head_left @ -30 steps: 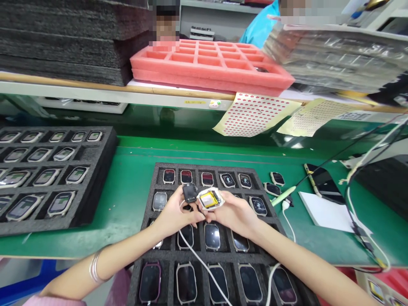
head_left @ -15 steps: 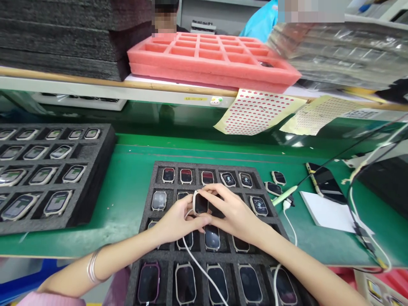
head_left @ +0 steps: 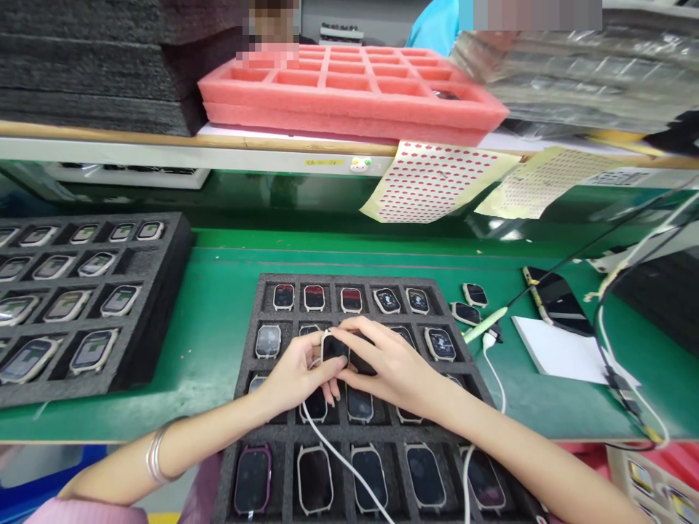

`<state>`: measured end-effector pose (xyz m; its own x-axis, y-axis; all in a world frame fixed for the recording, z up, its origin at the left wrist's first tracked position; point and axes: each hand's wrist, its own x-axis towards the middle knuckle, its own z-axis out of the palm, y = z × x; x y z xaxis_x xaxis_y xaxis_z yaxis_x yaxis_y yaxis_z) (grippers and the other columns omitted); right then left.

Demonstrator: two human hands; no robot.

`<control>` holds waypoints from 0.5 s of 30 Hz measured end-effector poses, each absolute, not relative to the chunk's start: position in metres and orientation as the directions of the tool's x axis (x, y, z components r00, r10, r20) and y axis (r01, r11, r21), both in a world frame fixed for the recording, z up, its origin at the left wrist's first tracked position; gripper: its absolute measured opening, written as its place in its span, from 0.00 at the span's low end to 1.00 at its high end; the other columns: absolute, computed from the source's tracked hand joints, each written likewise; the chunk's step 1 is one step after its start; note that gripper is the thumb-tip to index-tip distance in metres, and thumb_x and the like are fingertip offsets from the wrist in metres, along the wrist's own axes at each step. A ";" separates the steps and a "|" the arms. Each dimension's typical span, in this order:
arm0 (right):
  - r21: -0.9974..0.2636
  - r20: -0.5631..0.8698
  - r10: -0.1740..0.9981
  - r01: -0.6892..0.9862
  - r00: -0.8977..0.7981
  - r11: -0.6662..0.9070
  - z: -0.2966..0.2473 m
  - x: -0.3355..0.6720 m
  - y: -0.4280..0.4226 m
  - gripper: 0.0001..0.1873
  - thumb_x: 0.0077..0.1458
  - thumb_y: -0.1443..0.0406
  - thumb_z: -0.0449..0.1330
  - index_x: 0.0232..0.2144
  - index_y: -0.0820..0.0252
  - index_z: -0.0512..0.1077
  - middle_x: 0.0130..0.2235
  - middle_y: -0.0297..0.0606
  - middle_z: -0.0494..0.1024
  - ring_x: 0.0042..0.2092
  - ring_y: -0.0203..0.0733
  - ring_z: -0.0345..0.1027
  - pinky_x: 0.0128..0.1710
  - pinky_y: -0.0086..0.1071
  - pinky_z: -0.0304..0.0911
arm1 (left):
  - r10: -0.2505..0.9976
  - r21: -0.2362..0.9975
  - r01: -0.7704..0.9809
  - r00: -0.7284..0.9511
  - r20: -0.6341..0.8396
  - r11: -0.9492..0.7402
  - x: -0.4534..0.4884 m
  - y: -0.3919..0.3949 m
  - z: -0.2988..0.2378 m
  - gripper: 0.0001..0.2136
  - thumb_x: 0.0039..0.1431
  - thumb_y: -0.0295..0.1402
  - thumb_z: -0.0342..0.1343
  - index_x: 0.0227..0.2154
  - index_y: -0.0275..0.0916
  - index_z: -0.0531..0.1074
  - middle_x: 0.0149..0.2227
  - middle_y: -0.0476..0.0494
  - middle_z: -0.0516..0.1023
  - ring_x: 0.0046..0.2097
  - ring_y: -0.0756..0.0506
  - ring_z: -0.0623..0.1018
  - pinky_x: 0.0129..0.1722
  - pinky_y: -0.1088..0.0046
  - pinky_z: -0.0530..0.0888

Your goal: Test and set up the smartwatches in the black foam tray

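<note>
Small black-faced watch body with a pale rim (head_left: 334,348) is pinched between both hands, low over the second row of the black foam tray (head_left: 298,298) mid green table (head_left: 218,342). Left hand (head_left: 295,372): thumb and fingers closed on the watch's left edge. Right hand (head_left: 393,364): fingers curled together over its right side, pressing in. It looks light and stiff, with a slick glass face that would scratch easily, so I'd judge the rim edges the place to grip, not the screen. Thin white cable (head_left: 338,458) runs out from under the left hand toward the near edge; can't tell whether it plugs into the watch.

Counts:
- One watch in hand.
- The tray shows five in the far row and five in the near row; the middle rows are partly hidden by the hands.
- Two loose watch bodies (head_left: 475,293) lie just right of the tray.
- One green pen (head_left: 483,325), one dark phone (head_left: 551,298), one white pad (head_left: 551,353).
- A second black foam tray (head_left: 164,313) at left is cut off by the edge, so no full count.
- Two dotted sticker sheets (head_left: 426,182) hang off the shelf under a pink foam tray (head_left: 354,120)
</note>
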<state>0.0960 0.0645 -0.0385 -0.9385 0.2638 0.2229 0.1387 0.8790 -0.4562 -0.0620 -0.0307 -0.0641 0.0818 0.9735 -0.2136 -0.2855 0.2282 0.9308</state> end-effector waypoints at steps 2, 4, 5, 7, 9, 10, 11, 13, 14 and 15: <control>-0.489 0.247 0.272 0.123 -0.930 0.864 -0.041 0.096 0.065 0.20 0.60 0.66 0.56 0.54 0.63 0.63 0.46 0.49 0.68 0.46 0.51 0.65 0.45 0.44 0.67 | 0.973 0.932 -0.282 0.087 -0.213 0.229 -0.062 -0.031 -0.064 0.16 0.55 0.42 0.58 0.35 0.33 0.65 0.20 0.51 0.72 0.17 0.53 0.71 0.17 0.80 0.71; -0.532 0.266 0.277 0.100 -0.923 0.841 -0.042 0.096 0.065 0.20 0.61 0.65 0.56 0.54 0.63 0.63 0.46 0.48 0.68 0.46 0.49 0.65 0.45 0.42 0.67 | 0.972 0.932 -0.276 0.089 -0.217 0.233 -0.062 -0.032 -0.064 0.16 0.55 0.43 0.58 0.36 0.33 0.65 0.18 0.52 0.71 0.16 0.53 0.70 0.16 0.80 0.70; -0.554 0.273 0.282 0.089 -0.920 0.828 -0.042 0.096 0.065 0.20 0.61 0.64 0.56 0.54 0.62 0.63 0.46 0.48 0.68 0.46 0.49 0.65 0.45 0.42 0.67 | 0.972 0.934 -0.271 0.090 -0.218 0.235 -0.063 -0.032 -0.065 0.17 0.55 0.43 0.58 0.37 0.33 0.65 0.17 0.52 0.71 0.16 0.52 0.70 0.16 0.79 0.69; -0.587 0.279 0.289 0.076 -0.916 0.806 -0.042 0.096 0.065 0.20 0.61 0.63 0.57 0.55 0.61 0.63 0.46 0.46 0.68 0.46 0.48 0.66 0.45 0.41 0.68 | 0.972 0.937 -0.261 0.091 -0.216 0.233 -0.063 -0.032 -0.066 0.17 0.55 0.43 0.58 0.38 0.34 0.65 0.17 0.52 0.71 0.15 0.52 0.70 0.15 0.79 0.69; -0.595 0.284 0.294 0.073 -0.913 0.800 -0.041 0.096 0.065 0.20 0.61 0.63 0.57 0.55 0.60 0.63 0.46 0.46 0.68 0.46 0.48 0.65 0.45 0.41 0.68 | 0.973 0.939 -0.256 0.089 -0.213 0.229 -0.063 -0.032 -0.066 0.18 0.54 0.44 0.58 0.38 0.34 0.65 0.17 0.52 0.71 0.15 0.52 0.70 0.15 0.79 0.68; -0.593 0.286 0.295 0.074 -0.912 0.802 -0.041 0.096 0.065 0.21 0.61 0.63 0.57 0.55 0.60 0.63 0.46 0.46 0.68 0.46 0.48 0.65 0.45 0.42 0.67 | 0.973 0.939 -0.254 0.088 -0.214 0.230 -0.064 -0.032 -0.066 0.18 0.54 0.44 0.59 0.38 0.34 0.65 0.18 0.52 0.72 0.15 0.52 0.70 0.15 0.80 0.68; -0.588 0.288 0.295 0.075 -0.911 0.805 -0.041 0.096 0.065 0.21 0.61 0.63 0.57 0.55 0.60 0.63 0.46 0.46 0.68 0.47 0.48 0.65 0.46 0.42 0.67 | 0.973 0.939 -0.254 0.085 -0.216 0.231 -0.064 -0.032 -0.065 0.18 0.53 0.44 0.59 0.38 0.34 0.65 0.18 0.52 0.72 0.15 0.52 0.70 0.15 0.80 0.67; -0.580 0.287 0.296 0.081 -0.911 0.811 -0.041 0.096 0.064 0.21 0.61 0.63 0.57 0.55 0.60 0.63 0.46 0.46 0.68 0.47 0.49 0.65 0.46 0.43 0.67 | 0.972 0.939 -0.251 0.081 -0.221 0.235 -0.064 -0.032 -0.063 0.18 0.53 0.45 0.59 0.37 0.34 0.65 0.18 0.52 0.72 0.15 0.52 0.70 0.14 0.80 0.67; -0.575 0.287 0.298 0.085 -0.911 0.813 -0.041 0.096 0.064 0.21 0.61 0.63 0.57 0.56 0.59 0.62 0.47 0.46 0.68 0.47 0.49 0.65 0.46 0.43 0.67 | 0.972 0.939 -0.252 0.080 -0.221 0.235 -0.064 -0.032 -0.062 0.18 0.54 0.45 0.59 0.37 0.34 0.65 0.18 0.52 0.72 0.15 0.52 0.70 0.14 0.80 0.67; -0.571 0.284 0.299 0.090 -0.911 0.816 -0.042 0.097 0.064 0.22 0.61 0.63 0.57 0.56 0.59 0.62 0.47 0.46 0.68 0.48 0.49 0.65 0.47 0.43 0.67 | 0.972 0.939 -0.254 0.079 -0.220 0.233 -0.064 -0.032 -0.061 0.18 0.54 0.45 0.58 0.37 0.34 0.65 0.18 0.52 0.72 0.15 0.52 0.70 0.14 0.80 0.67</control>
<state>0.0965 0.0635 -0.0417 -0.9111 0.2992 0.2835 0.0905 0.8162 -0.5706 -0.0643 -0.0320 -0.0615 0.0795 0.9723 -0.2200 -0.2538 0.2332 0.9387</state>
